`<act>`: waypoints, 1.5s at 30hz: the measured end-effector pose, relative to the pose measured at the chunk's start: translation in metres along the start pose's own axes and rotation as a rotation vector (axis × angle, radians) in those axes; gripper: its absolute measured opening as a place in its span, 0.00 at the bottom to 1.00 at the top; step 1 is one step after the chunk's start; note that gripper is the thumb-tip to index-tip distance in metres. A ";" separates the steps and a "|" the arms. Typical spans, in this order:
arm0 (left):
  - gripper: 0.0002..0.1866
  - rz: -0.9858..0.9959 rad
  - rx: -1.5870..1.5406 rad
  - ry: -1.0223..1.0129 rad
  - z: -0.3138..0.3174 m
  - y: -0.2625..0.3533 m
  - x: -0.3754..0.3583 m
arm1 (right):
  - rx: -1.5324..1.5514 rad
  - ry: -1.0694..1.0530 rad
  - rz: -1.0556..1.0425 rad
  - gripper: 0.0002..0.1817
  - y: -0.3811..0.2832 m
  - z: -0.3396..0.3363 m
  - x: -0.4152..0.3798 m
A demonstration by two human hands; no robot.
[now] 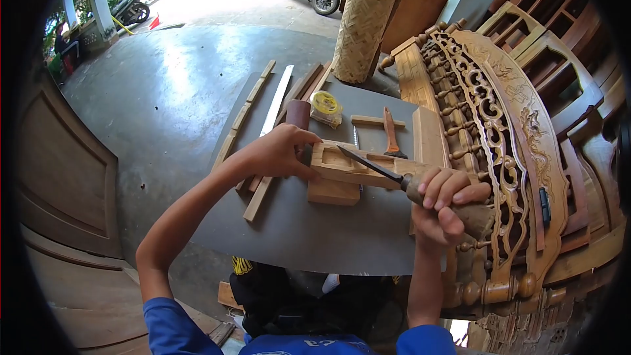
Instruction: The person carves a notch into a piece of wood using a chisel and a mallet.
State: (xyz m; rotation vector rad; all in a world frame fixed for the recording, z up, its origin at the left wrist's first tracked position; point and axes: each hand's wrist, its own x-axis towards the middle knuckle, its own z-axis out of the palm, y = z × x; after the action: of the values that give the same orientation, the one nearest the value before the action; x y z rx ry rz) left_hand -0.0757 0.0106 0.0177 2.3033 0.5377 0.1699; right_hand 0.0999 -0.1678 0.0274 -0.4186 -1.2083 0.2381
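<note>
"What's in your right grip [447, 200]?"
"The chisel [381, 170], my fingers wrapped round its handle; the blade slants left over the slotted block [351, 171], mid-table [289, 236]."
"And your left grip [279, 151]?"
"Thumb and finger pinch that block's left end."

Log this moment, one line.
left hand: at left end of wood block | right hand: gripping chisel by handle | chisel: over block's recessed top | saw blade: left of block
</note>
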 end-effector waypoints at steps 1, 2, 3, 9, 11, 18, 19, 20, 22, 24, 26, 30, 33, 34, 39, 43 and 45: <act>0.29 0.001 0.012 -0.012 0.000 0.000 0.001 | 0.000 0.014 0.008 0.13 0.000 0.000 -0.001; 0.29 0.017 0.010 -0.010 0.000 0.000 0.001 | 0.000 0.028 0.015 0.13 0.000 0.000 -0.002; 0.29 0.033 0.011 -0.008 0.000 0.000 0.001 | 0.016 0.039 0.028 0.13 0.000 0.002 0.000; 0.30 0.062 -0.019 -0.014 0.001 -0.006 0.002 | 0.143 -0.025 0.087 0.14 0.007 -0.010 0.014; 0.29 0.070 -0.017 -0.017 0.001 -0.005 0.003 | 0.135 -0.055 0.112 0.14 0.006 -0.006 0.021; 0.29 0.071 -0.004 -0.016 0.000 -0.002 0.002 | 0.155 -0.129 0.214 0.14 0.014 -0.001 0.048; 0.29 0.067 0.001 -0.021 0.000 -0.002 0.003 | 0.185 -0.149 0.224 0.14 0.015 0.003 0.050; 0.29 0.068 0.006 -0.017 -0.001 -0.002 0.003 | 0.157 -0.190 0.241 0.13 0.015 0.009 0.053; 0.29 0.073 0.016 -0.018 0.000 -0.001 0.003 | 0.096 -0.266 0.275 0.13 0.016 0.022 0.058; 0.29 0.072 -0.015 -0.013 0.001 -0.002 0.002 | 0.098 -0.296 0.321 0.14 0.017 0.031 0.061; 0.29 0.076 -0.023 -0.011 0.001 -0.003 0.002 | 0.064 -0.289 0.339 0.13 0.016 0.037 0.062; 0.28 0.063 -0.006 -0.023 -0.001 -0.003 0.002 | 0.177 -0.051 0.218 0.14 0.013 0.004 0.043; 0.29 0.042 -0.028 -0.030 0.001 -0.007 0.002 | 0.064 0.094 0.096 0.13 0.003 0.002 0.011; 0.29 0.036 -0.034 -0.034 -0.001 -0.006 0.002 | -0.003 0.134 0.052 0.13 -0.001 0.008 0.004; 0.30 0.064 -0.004 -0.011 0.001 -0.009 0.004 | -0.016 0.269 0.066 0.12 0.001 0.006 -0.003; 0.30 -0.008 -0.022 -0.056 -0.003 0.000 0.003 | 0.037 0.281 0.085 0.12 0.006 -0.001 0.001; 0.30 -0.019 -0.016 -0.058 -0.003 0.001 0.004 | 0.070 0.275 0.095 0.12 0.010 -0.003 0.008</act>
State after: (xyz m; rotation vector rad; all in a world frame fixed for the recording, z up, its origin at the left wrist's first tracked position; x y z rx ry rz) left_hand -0.0728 0.0140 0.0204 2.2798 0.5264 0.0977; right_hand 0.1060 -0.1565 0.0286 -0.4328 -0.9096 0.2938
